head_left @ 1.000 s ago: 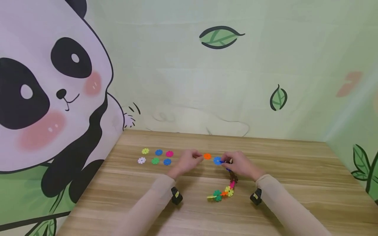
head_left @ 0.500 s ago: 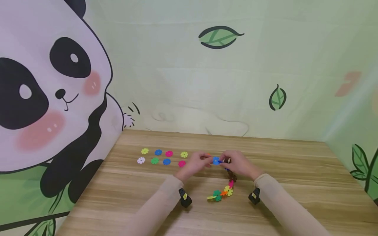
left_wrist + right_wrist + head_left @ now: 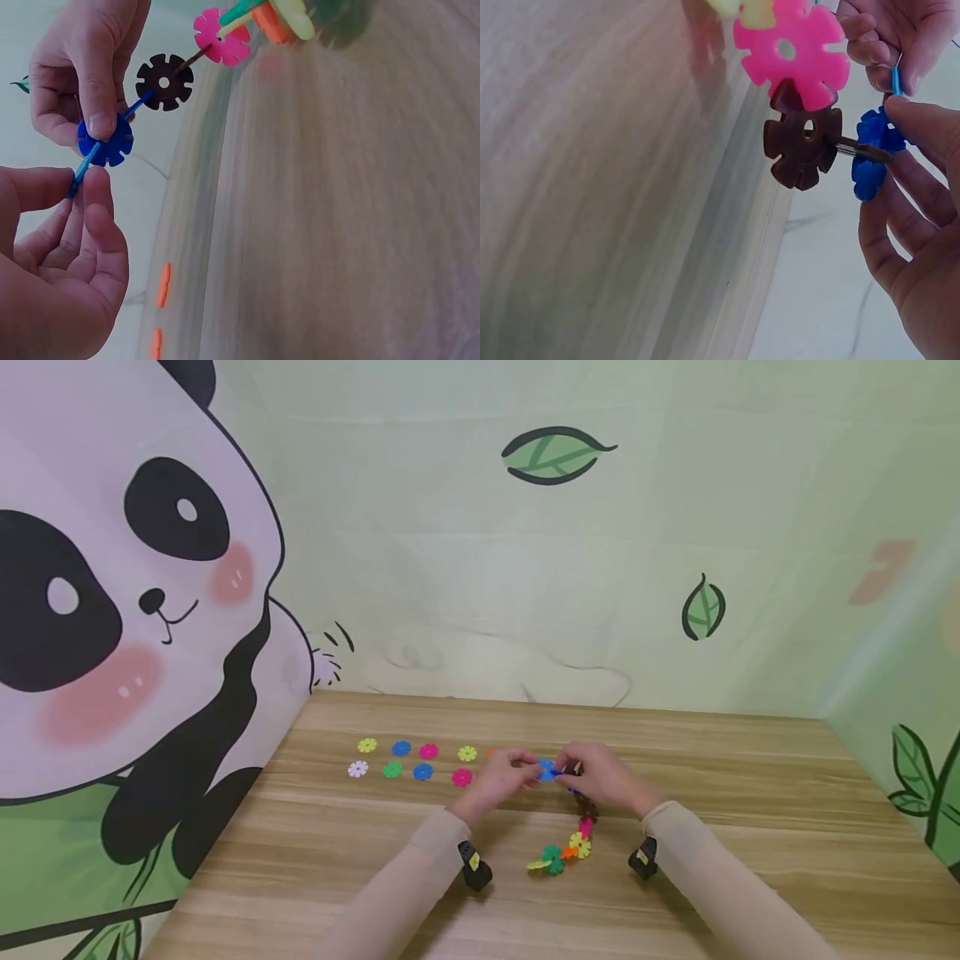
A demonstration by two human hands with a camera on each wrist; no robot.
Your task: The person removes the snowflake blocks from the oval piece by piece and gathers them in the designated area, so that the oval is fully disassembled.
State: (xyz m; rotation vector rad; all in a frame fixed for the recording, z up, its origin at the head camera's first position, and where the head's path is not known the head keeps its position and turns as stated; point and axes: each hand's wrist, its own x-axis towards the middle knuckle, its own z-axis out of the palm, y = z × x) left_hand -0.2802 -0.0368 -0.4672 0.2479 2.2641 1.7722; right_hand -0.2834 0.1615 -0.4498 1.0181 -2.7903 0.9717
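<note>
My left hand (image 3: 504, 778) pinches a light blue notched flower disc (image 3: 547, 770) between thumb and fingers. My right hand (image 3: 602, 777) grips the dark blue disc (image 3: 868, 150) at the end of a chain of interlocked discs. In the left wrist view the light blue disc (image 3: 88, 163) stands edge-on, meeting the dark blue disc's rim; how deep the slots mesh is hidden. From the dark blue end the chain runs through brown (image 3: 802, 142) and pink discs (image 3: 795, 52). In the head view it curves toward me through yellow (image 3: 580, 845), orange (image 3: 569, 852) and green discs (image 3: 552, 859).
Loose flower discs lie in two rows left of my hands, among them a white disc (image 3: 357, 769), a green disc (image 3: 392, 770) and a pink disc (image 3: 462, 777). Orange discs (image 3: 164, 285) lie behind my left hand. The wooden table (image 3: 712, 760) meets a printed backdrop.
My left hand has moved right to the light blue disc and taken hold of it, uncovering a yellow and a pink disc. My right hand stays nearly in place.
</note>
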